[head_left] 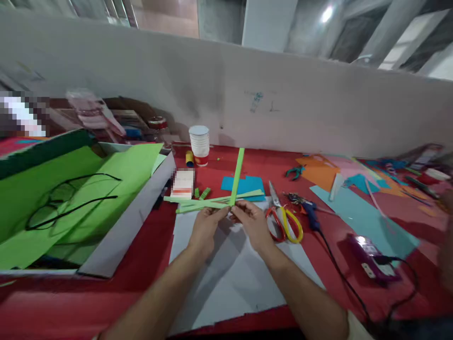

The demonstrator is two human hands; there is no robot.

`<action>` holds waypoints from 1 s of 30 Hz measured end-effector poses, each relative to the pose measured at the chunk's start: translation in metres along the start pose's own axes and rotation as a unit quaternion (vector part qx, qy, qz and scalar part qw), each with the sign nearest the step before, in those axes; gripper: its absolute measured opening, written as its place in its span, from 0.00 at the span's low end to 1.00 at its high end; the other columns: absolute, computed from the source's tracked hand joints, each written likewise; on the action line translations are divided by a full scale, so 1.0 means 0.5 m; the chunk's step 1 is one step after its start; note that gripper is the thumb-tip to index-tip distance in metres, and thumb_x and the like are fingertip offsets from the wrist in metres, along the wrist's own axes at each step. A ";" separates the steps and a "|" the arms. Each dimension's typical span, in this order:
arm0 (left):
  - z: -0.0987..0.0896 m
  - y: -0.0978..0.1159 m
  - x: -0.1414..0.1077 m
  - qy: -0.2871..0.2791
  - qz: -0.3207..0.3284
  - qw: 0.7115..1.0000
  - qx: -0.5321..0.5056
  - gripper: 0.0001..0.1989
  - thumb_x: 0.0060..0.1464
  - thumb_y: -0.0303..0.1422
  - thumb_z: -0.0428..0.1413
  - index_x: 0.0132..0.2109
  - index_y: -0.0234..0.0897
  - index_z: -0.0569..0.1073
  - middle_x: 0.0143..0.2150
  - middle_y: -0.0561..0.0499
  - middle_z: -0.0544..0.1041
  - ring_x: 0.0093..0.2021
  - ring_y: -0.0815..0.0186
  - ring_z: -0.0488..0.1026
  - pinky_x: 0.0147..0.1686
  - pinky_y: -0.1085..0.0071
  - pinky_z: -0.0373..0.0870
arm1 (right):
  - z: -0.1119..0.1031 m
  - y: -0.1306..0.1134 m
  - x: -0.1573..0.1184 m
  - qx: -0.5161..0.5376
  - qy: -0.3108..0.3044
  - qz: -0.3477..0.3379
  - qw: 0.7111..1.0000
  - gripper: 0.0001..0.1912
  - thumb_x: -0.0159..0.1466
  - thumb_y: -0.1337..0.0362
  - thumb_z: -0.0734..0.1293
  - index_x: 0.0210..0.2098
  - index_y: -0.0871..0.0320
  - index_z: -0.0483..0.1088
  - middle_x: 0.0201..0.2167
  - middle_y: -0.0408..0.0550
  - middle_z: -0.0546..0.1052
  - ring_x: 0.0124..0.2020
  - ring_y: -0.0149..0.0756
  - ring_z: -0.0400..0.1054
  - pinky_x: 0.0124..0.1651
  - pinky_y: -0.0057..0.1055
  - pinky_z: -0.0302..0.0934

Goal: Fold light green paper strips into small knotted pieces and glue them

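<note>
Both hands meet over a white sheet (244,278) at the centre. My left hand (208,226) pinches the near end of green paper strips, one pointing left and one standing away from me. My right hand (252,224) closes on the same joint, beside the base of the upright green strip (238,174). More pale green strips (198,206) lie just beyond the fingers. Behind them is blue paper (253,183). Scissors (285,219) with red and yellow handles lie right of my right hand.
At left stands a white box (123,236) with green paper and glasses (53,208). A paper cup (200,145) stands at the back. To the right are a glue gun (311,215), its cord, a purple power strip (373,262), pliers (295,173) and coloured paper (371,222).
</note>
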State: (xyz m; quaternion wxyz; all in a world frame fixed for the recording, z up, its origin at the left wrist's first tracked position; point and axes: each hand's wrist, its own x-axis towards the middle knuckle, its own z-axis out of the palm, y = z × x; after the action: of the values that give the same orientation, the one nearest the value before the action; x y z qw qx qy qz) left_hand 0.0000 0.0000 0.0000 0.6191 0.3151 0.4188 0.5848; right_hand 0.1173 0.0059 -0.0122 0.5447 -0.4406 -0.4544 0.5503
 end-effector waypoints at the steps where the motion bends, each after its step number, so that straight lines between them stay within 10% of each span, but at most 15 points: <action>1: 0.000 -0.001 0.000 -0.001 0.002 1.000 0.002 0.05 0.41 0.29 0.62 0.31 0.35 0.78 0.27 0.53 0.77 0.29 0.69 0.70 0.34 0.74 0.65 | -0.002 0.000 -0.001 -0.004 0.000 -0.002 1.000 0.08 0.54 0.61 0.69 0.33 0.57 0.73 0.26 0.41 0.74 0.25 0.29 0.67 0.30 0.26 0.64; 30: -0.016 -0.002 0.009 -0.027 -0.074 0.997 0.007 0.10 0.36 0.30 0.65 0.30 0.34 0.76 0.26 0.53 0.75 0.25 0.73 0.69 0.29 0.75 0.64 | -0.007 -0.029 -0.008 0.042 0.006 0.063 0.997 0.08 0.47 0.61 0.73 0.26 0.58 0.77 0.20 0.41 0.73 0.21 0.27 0.63 0.27 0.26 0.59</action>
State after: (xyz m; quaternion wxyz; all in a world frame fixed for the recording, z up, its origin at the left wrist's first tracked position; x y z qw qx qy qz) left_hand -0.0068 0.0035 -0.0051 0.6693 0.3033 0.4288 0.5255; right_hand 0.1238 0.0021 0.0014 0.5297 -0.4481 -0.3987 0.5998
